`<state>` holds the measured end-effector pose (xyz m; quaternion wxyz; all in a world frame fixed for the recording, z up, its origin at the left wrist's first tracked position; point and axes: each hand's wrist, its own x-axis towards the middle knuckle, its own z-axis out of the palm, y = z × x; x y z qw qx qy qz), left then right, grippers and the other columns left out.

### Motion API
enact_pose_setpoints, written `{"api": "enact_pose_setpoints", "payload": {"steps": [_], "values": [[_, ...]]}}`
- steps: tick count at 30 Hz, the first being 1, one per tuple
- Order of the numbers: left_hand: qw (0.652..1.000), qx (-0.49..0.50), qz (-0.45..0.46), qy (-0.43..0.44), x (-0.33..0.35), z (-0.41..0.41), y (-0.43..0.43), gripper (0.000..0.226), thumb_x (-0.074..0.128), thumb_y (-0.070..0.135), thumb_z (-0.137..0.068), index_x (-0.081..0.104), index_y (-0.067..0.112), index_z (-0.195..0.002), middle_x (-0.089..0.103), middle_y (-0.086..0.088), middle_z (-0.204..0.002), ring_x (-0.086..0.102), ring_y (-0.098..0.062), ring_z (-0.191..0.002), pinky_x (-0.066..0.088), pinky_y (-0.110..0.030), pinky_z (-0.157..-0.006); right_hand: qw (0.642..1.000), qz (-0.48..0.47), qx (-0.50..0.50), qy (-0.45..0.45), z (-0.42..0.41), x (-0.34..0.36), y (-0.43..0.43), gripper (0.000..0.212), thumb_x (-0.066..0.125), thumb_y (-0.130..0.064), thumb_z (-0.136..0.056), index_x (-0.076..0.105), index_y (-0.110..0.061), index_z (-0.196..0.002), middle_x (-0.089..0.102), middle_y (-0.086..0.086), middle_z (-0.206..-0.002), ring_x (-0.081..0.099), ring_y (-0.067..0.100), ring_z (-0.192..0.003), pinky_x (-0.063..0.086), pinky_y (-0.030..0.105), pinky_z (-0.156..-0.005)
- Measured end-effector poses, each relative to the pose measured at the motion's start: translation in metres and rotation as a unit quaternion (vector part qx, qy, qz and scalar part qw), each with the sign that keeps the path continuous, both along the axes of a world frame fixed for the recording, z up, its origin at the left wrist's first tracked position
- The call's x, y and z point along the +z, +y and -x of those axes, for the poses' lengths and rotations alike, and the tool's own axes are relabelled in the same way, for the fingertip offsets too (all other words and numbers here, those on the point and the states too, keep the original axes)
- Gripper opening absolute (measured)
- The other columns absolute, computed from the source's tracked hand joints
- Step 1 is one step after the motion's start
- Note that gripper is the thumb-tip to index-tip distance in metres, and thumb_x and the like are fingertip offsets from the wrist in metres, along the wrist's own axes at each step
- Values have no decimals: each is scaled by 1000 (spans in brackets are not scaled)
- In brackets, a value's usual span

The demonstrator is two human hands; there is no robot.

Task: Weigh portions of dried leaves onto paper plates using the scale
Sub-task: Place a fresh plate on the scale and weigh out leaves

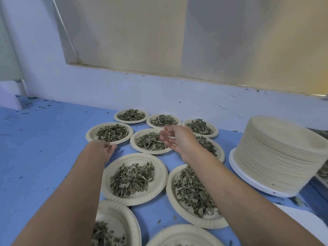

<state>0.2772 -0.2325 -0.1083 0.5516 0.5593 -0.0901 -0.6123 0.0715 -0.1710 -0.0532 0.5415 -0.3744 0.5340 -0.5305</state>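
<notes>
Several beige paper plates heaped with dried green leaves lie on the blue table. My left hand (pixel 103 150) touches the near rim of one filled plate (pixel 92 132) at the left; whether it grips that rim I cannot tell. My right hand (pixel 177 139) hovers with fingers apart over the middle plate (pixel 136 144), holding nothing. Nearer to me lie a filled plate (pixel 159 174) and another (pixel 171 190) under my right forearm. A tall stack of empty paper plates (pixel 276 157) stands on a white round platform (pixel 236 167) at the right.
A pale wall (pixel 124 86) with a cream panel rises right behind the far plates. Leaf crumbs are scattered over the blue table (pixel 44 148) at the left. A white object (pixel 301 226) sits at the near right, and two more plates lie at the bottom edge.
</notes>
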Motion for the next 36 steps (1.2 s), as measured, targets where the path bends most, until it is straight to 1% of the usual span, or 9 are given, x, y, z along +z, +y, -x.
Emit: {"api": "enact_pose_setpoints", "payload": {"steps": [5, 10, 15, 18, 20, 22, 27, 32, 36], "values": [[997, 8, 77, -25, 11, 6, 8, 47, 38, -11, -96, 31, -7, -142, 40, -20, -145, 45, -24, -131, 46, -13, -38, 1000, 5, -9, -10, 10, 9, 17, 24, 43, -3, -95, 60, -2, -111, 66, 6, -83, 61, 13, -65, 48, 19, -60], [998, -42, 54, 10, 43, 46, 51, 21, 52, 1, -95, 59, -2, -114, 65, -10, -77, 63, -14, -65, 51, -19, -39, 999, 45, -18, 0, 30, 25, 42, 19, 44, -4, -94, 61, -6, -103, 68, 5, -83, 62, 12, -60, 48, 18, -57], [974, -149, 114, -124, 58, 121, 92, 15, 47, 5, -96, 62, 4, -98, 65, -4, -78, 60, -10, -57, 44, -12, -39, 990, 107, -44, 78, 73, 39, 74, 16, 46, -4, -95, 60, -9, -93, 69, 6, -81, 58, 12, -56, 48, 17, -48], [898, -218, 207, -322, 66, 172, 108, 21, 51, 8, -94, 63, 6, -77, 69, -11, -84, 64, -23, -73, 56, -27, -69, 983, 136, -60, 106, 111, 50, 96, 15, 49, -5, -94, 63, -7, -99, 69, 3, -76, 57, 9, -52, 46, 16, -47], [845, -243, 267, -395, 74, 204, 125, 26, 52, 11, -92, 64, 10, -69, 72, -14, -85, 68, -30, -80, 54, -39, -79, 945, 172, -112, 254, 139, 57, 108, 14, 54, -10, -93, 68, -11, -98, 69, -4, -78, 58, 6, -61, 44, 14, -54], [822, -240, 312, -412, 80, 230, 137, 27, 49, 10, -89, 66, 8, -69, 73, -11, -79, 69, -26, -74, 54, -38, -74, 857, 210, -170, 439, 166, 60, 119, 16, 57, -13, -92, 71, -16, -99, 69, -7, -87, 59, 5, -76, 40, 11, -63], [811, -230, 357, -402, 86, 267, 157, 23, 46, 10, -88, 68, 5, -81, 68, 2, -69, 61, -8, -54, 47, -24, -59, 720, 173, -138, 658, 210, 55, 138, 27, 51, -20, -96, 67, -17, -118, 69, 1, -116, 60, 20, -109, 48, 34, -90], [823, -248, 344, -377, 82, 278, 168, 21, 47, 11, -91, 67, 11, -87, 68, 3, -71, 61, -4, -51, 48, -23, -60, 656, 144, -92, 735, 223, 41, 146, 30, 42, -25, -100, 69, -16, -111, 69, 5, -111, 59, 26, -104, 49, 37, -79], [828, -255, 340, -364, 80, 282, 174, 20, 47, 12, -91, 66, 13, -86, 69, 1, -72, 63, -10, -58, 50, -27, -69, 644, 138, -101, 746, 224, 37, 144, 30, 40, -21, -100, 67, -12, -109, 69, 8, -108, 59, 29, -100, 49, 39, -80]]}}
